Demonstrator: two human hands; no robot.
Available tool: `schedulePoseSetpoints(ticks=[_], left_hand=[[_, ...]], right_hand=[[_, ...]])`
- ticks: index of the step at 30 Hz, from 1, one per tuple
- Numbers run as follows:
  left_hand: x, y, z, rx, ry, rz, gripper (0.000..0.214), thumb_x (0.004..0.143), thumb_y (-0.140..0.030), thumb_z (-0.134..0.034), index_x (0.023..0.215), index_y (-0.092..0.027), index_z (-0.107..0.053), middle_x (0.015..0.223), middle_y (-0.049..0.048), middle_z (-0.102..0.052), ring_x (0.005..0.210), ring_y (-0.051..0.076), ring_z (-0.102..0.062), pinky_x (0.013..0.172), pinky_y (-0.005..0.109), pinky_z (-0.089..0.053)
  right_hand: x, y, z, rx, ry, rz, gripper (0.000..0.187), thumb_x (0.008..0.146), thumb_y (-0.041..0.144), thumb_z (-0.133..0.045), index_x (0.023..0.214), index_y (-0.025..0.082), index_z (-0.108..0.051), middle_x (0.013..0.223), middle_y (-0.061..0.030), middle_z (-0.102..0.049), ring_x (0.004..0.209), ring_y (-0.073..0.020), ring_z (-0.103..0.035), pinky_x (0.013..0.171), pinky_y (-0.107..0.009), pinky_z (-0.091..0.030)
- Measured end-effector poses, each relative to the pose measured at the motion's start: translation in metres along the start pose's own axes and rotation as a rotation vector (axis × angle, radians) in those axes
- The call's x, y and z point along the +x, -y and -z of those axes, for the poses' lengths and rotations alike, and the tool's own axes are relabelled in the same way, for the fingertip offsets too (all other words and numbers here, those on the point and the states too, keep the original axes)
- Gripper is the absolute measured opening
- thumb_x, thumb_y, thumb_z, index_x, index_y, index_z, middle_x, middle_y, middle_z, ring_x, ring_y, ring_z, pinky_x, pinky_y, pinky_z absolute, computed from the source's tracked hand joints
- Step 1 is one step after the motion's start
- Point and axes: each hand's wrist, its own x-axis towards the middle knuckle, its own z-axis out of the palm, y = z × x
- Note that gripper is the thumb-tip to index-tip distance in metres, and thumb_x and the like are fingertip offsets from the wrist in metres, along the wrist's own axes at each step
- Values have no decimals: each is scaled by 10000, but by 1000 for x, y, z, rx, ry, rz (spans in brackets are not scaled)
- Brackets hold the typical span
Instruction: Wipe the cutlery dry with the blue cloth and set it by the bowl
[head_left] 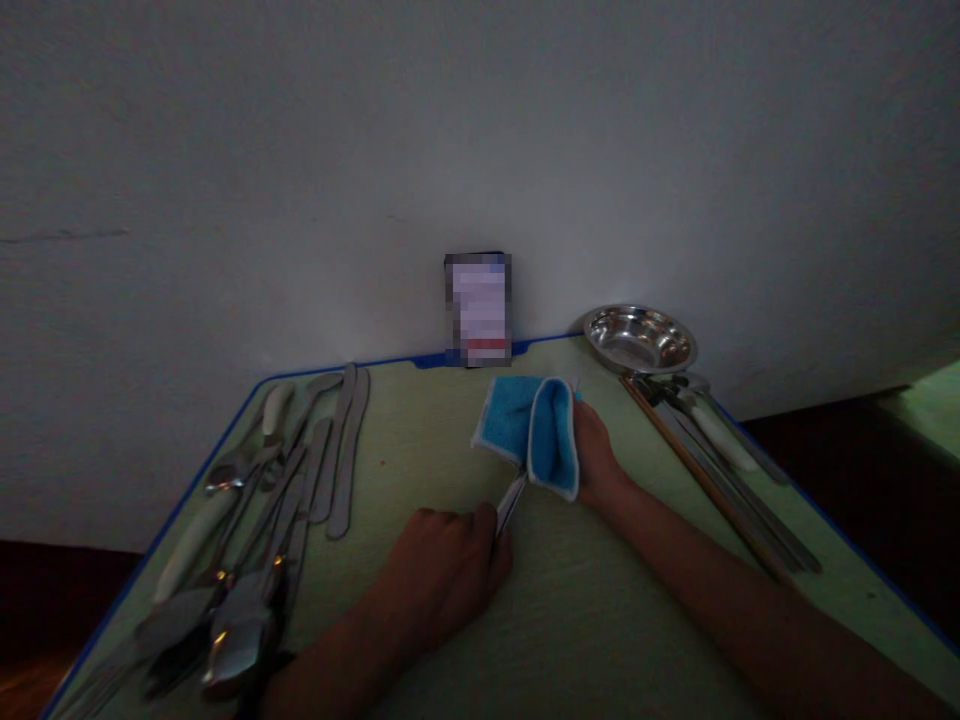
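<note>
My left hand [450, 560] is closed around the near end of a slim metal utensil [511, 500], perhaps a piece of cutlery. Its far end disappears into a blue cloth [513, 415] with pale edging, so its kind is hidden. On the cloth's right side my right hand [600, 455] grips the folded fabric, its fingers mostly covered by it. Both hands are above the middle of the pale green table [420, 430].
Spoons, knives and other cutlery [285, 500] lie in a pile at the left. A shiny metal bowl [640, 340] sits at the back right, with chopsticks [701, 475] and more cutlery before it. A phone-like screen [480, 310] leans on the wall.
</note>
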Motion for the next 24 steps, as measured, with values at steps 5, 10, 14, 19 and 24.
schedulePoseSetpoints(ticks=[5,10,14,19,24], left_hand=[[-5,1,1,15,6,-66,345,900,-290,-254,800,-154,-556,592,61,-652,516,225,-631,523,334,-460],[-5,6,0,-50,16,-52,345,902,-301,-253,798,-159,-550,625,52,-660,538,219,-633,533,329,-453],[-3,9,0,-117,12,-3,360,907,-306,-243,825,-154,-559,658,58,-671,561,204,-636,552,313,-449],[-2,6,0,-106,-26,28,319,893,-295,-284,881,-150,-568,740,87,-687,642,223,-648,600,330,-457],[-6,-1,3,-84,17,-18,354,904,-312,-251,811,-153,-553,608,53,-648,528,208,-620,514,300,-429]], right_hand=[[10,2,4,132,-95,-76,148,703,352,-515,626,226,-530,555,37,-563,584,-152,-557,620,-281,-452],[9,4,2,154,-22,-205,129,680,348,-559,674,219,-562,601,15,-612,618,-164,-585,614,-283,-460],[-9,2,-7,93,106,-218,175,680,391,-582,674,218,-555,588,25,-608,593,-150,-569,592,-266,-442],[-22,-4,-15,103,218,-167,213,720,425,-534,657,222,-541,567,33,-588,629,-155,-571,637,-281,-442],[-3,0,-4,170,27,-167,111,698,341,-531,675,234,-546,568,24,-596,556,-159,-557,564,-289,-453]])
